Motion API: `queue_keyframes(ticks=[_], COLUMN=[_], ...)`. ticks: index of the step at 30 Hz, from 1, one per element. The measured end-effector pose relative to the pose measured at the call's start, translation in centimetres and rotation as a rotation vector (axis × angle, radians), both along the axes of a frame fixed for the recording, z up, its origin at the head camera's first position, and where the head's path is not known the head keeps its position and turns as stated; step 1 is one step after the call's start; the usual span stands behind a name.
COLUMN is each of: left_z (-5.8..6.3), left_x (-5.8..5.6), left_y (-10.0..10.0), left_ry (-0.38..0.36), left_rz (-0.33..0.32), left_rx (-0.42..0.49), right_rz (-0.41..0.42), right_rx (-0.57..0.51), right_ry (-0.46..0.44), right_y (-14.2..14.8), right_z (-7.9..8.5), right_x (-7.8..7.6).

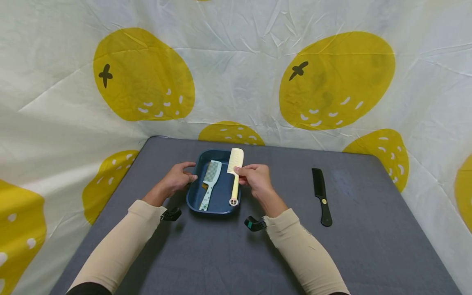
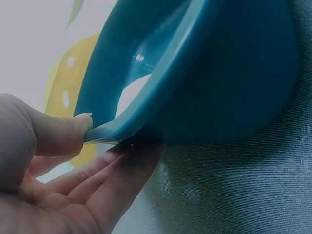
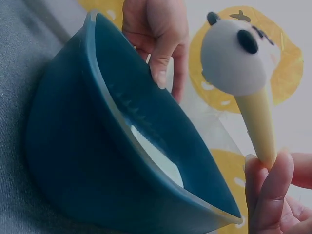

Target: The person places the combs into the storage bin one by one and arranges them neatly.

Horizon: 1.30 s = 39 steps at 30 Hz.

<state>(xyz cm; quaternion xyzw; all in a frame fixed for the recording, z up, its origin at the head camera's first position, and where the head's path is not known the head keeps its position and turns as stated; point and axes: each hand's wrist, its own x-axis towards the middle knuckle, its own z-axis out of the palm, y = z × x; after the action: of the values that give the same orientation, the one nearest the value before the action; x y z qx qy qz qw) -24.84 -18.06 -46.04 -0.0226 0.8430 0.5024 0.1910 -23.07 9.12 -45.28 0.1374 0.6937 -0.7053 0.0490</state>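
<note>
One yellow comb (image 1: 235, 184): toothed end (image 1: 235, 159) forward, axis perhaps tilted.

Pale, creased cloth (image 1: 236, 90) printed with big yellow fruits (image 1: 343, 90) rises beyond the far, left and right edges of a dark grey bench (image 1: 368, 246) in soft light.

In the head view, both arms (image 1: 114, 246) are cut off by the bottom edge. A brown patch (image 1: 204, 186) by the green comb (image 1: 211, 180) is too small to be identified. In the left wrist view, the tray (image 2: 219, 92) is cropped by the top edge. In the right wrist view, the right hand (image 3: 273, 197) is cropped by the right edge, and the toothed end of the yellow comb (image 3: 256, 119) is hidden behind it.
</note>
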Motion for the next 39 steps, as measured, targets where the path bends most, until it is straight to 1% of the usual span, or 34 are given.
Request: queue_keyframes(ticks=[8, 17, 23, 30, 39], left_z=[-0.2, -0.1, 0.0, 0.2, 0.5], left_x=[-0.1, -0.1, 0.0, 0.1, 0.0], left_y=[0.0, 0.0, 0.1, 0.1, 0.3], left_ry=[-0.002, -0.011, -0.018, -0.016, -0.016], left_rz=[-0.009, -0.008, -0.004, -0.004, -0.003], left_rx=[0.001, 0.006, 0.005, -0.006, -0.011], right_rz=[0.01, 0.026, 0.023, 0.051, 0.075], right_rx=[0.013, 0.083, 0.159, 0.203, 0.277], right_ry=[-0.031, -0.083, -0.13, -0.11, -0.123], right_y=[-1.0, -1.5, -1.6, -1.5, -1.5], right_z=[0.0, -0.1, 0.1, 0.4, 0.8], right_x=[-0.4, -1.0, -1.4, -1.6, -1.8])
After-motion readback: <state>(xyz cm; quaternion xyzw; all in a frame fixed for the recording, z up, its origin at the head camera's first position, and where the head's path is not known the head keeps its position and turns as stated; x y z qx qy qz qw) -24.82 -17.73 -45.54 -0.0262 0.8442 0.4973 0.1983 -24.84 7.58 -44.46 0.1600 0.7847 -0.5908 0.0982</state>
